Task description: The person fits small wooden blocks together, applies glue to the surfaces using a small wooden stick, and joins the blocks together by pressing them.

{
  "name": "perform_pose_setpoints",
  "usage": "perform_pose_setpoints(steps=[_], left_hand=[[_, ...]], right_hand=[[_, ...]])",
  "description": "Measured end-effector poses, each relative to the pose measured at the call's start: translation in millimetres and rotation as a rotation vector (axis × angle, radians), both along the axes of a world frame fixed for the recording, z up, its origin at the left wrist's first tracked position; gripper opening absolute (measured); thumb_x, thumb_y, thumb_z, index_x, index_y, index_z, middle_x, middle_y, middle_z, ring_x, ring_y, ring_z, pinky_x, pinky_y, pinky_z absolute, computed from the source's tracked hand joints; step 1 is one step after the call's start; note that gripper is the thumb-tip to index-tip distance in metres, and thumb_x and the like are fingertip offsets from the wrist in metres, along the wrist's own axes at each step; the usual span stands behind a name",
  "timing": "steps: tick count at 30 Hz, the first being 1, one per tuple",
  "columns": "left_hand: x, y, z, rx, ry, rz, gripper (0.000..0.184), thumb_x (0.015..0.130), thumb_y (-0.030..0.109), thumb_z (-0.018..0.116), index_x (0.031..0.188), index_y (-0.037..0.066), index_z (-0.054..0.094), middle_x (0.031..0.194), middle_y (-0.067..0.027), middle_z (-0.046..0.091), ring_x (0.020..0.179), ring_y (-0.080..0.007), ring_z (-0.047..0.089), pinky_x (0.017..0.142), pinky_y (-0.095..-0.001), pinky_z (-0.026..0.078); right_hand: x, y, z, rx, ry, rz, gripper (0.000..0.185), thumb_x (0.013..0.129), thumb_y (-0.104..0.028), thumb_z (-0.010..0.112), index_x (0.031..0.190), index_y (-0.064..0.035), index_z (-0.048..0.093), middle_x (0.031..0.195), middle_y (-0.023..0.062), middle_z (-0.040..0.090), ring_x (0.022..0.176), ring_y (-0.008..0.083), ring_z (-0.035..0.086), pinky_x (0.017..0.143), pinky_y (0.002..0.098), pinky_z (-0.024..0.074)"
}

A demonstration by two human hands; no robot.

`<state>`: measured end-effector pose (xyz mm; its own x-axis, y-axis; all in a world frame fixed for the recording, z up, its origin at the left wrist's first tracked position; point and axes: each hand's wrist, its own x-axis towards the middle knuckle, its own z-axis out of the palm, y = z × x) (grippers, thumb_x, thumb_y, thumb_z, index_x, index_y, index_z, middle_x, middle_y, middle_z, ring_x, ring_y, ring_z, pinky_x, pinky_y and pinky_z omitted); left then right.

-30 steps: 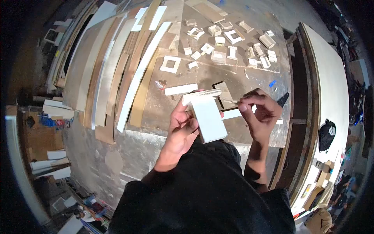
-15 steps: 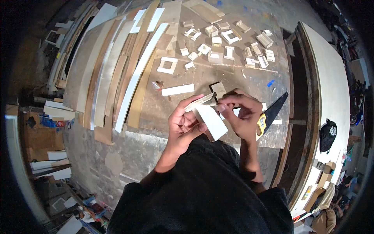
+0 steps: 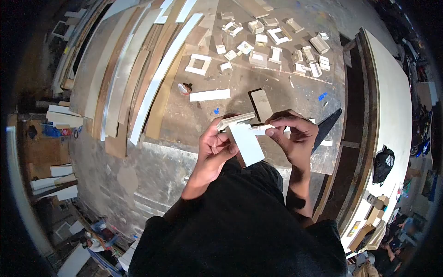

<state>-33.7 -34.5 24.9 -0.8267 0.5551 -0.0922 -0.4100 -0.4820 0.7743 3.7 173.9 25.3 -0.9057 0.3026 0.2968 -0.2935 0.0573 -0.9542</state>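
My left hand [image 3: 211,154] is closed around a small wooden piece with a white-faced panel [image 3: 248,147] and a pale wood board [image 3: 236,121] set at an angle to it. The thumb presses near the panel's edge. Between the thumb and fingers of my right hand [image 3: 297,136] is a thin wood strip [image 3: 262,129], its left end at the panel's upper right edge. Whether the strip is joined there I cannot tell. Just beyond the hands lies a rectangular wood block [image 3: 262,104]. A handsaw [image 3: 326,129] rests beside my right hand, its handle hidden.
Several small wooden frames and box-like pieces [image 3: 258,57] lie across the back of the worktable [image 3: 152,173]. Long boards [image 3: 161,83] are stacked at the left. A white strip [image 3: 210,95] lies near my left hand. On the right bench [image 3: 392,106] is a black bag [image 3: 384,165].
My right hand has shifted slightly right, and more of the thin strip shows. The white panel has turned more upright in view. The saw's yellow handle is now covered.
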Motion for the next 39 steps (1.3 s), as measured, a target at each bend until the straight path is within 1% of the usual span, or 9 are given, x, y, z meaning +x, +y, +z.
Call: perform_pose_setpoints(steps=[15, 19, 21, 23, 24, 26, 29, 31, 39], left_hand=[[2.3, 10.4, 0.2, -0.018, -0.051, -0.021, 0.07, 0.086, 0.012, 0.072, 0.145, 0.001, 0.034, 0.124, -0.019, 0.062, 0.114, -0.0301, 0.063, 0.102, -0.0383, 0.045], [1.7, 7.2, -3.6, -0.006, -0.048, 0.033, 0.07, 0.086, 0.014, 0.071, 0.144, 0.0, 0.034, 0.129, -0.0181, 0.059, 0.117, -0.0324, 0.061, 0.103, -0.0463, 0.048], [-0.2, 3.1, -14.5, -0.088, 0.023, 0.033, 0.068, 0.089, 0.022, 0.066, 0.145, 0.001, 0.035, 0.132, -0.0197, 0.056, 0.111, -0.0417, 0.062, 0.094, -0.0492, 0.054], [-1.4, -0.1, -14.2, -0.082, 0.033, 0.02, 0.068, 0.09, 0.022, 0.065, 0.146, 0.002, 0.033, 0.133, -0.0196, 0.055, 0.112, -0.0417, 0.062, 0.095, -0.05, 0.054], [-1.5, -2.0, -12.6, -0.078, 0.014, 0.029, 0.067, 0.091, 0.021, 0.064, 0.147, 0.002, 0.033, 0.133, -0.0197, 0.055, 0.112, -0.0417, 0.062, 0.095, -0.05, 0.054], [-1.7, -3.2, -7.7, -0.073, -0.057, 0.075, 0.068, 0.087, 0.016, 0.067, 0.145, 0.001, 0.035, 0.133, -0.0206, 0.055, 0.111, -0.0398, 0.063, 0.096, -0.0479, 0.051], [-2.4, -8.9, -11.6, -0.076, -0.047, 0.131, 0.07, 0.085, 0.017, 0.068, 0.145, 0.001, 0.035, 0.133, -0.0204, 0.055, 0.11, -0.0397, 0.063, 0.096, -0.0479, 0.052], [-4.2, -15.1, -14.4, -0.097, -0.046, 0.133, 0.071, 0.085, 0.018, 0.069, 0.145, 0.001, 0.035, 0.133, -0.0203, 0.055, 0.11, -0.0398, 0.063, 0.096, -0.048, 0.052], [-8.2, -27.1, 1.3, -0.208, -0.127, 0.269, 0.072, 0.084, 0.021, 0.071, 0.144, 0.002, 0.037, 0.13, -0.0195, 0.057, 0.11, -0.0375, 0.064, 0.092, -0.0456, 0.055]], right_hand=[[10.8, 12.7, 12.5, 0.003, 0.005, 0.001, 0.025, 0.067, 0.011, 0.08, 0.089, 0.001, 0.072, 0.085, 0.011, 0.07, 0.069, 0.0126, 0.057, 0.068, 0.027, 0.046], [13.4, 20.3, -2.2, 0.004, -0.023, -0.006, 0.024, 0.068, 0.012, 0.077, 0.089, 0.0022, 0.071, 0.088, 0.013, 0.069, 0.071, 0.0134, 0.057, 0.068, 0.0263, 0.0443], [14.4, 23.3, -28.8, 0.0, -0.029, -0.048, 0.021, 0.072, 0.008, 0.077, 0.091, 0.002, 0.071, 0.087, 0.0111, 0.068, 0.074, 0.0129, 0.058, 0.067, 0.0247, 0.0449], [10.2, 20.9, -70.7, -0.046, -0.102, -0.171, 0.023, 0.073, 0.006, 0.076, 0.094, -0.0009, 0.073, 0.087, 0.0081, 0.068, 0.065, 0.0115, 0.057, 0.06, 0.025, 0.0454], [8.5, 23.8, -99.1, -0.041, -0.104, -0.175, 0.023, 0.073, 0.006, 0.076, 0.094, -0.0009, 0.073, 0.087, 0.0081, 0.068, 0.065, 0.0115, 0.057, 0.06, 0.025, 0.0454], [1.4, 28.4, -161.7, 0.02, -0.423, -0.258, 0.016, 0.077, -0.001, 0.075, 0.093, -0.0026, 0.074, 0.086, 0.0099, 0.072, 0.067, 0.0138, 0.064, 0.061, 0.027, 0.0491], [-16.0, 33.3, -242.4, 0.241, -0.575, -0.226, 0.013, 0.079, -0.011, 0.075, 0.09, -0.0049, 0.075, 0.086, 0.012, 0.074, 0.071, 0.0184, 0.07, 0.064, 0.0308, 0.0531], [-28.2, 28.4, -278.1, 0.274, -0.556, -0.194, 0.014, 0.078, -0.011, 0.075, 0.09, -0.004, 0.075, 0.086, 0.0124, 0.074, 0.073, 0.0186, 0.07, 0.065, 0.0306, 0.0537], [-71.8, 9.1, -292.5, 0.469, -0.502, -0.008, 0.018, 0.077, -0.013, 0.073, 0.092, -0.0038, 0.075, 0.087, 0.0154, 0.074, 0.074, 0.0247, 0.072, 0.069, 0.0334, 0.0555]])
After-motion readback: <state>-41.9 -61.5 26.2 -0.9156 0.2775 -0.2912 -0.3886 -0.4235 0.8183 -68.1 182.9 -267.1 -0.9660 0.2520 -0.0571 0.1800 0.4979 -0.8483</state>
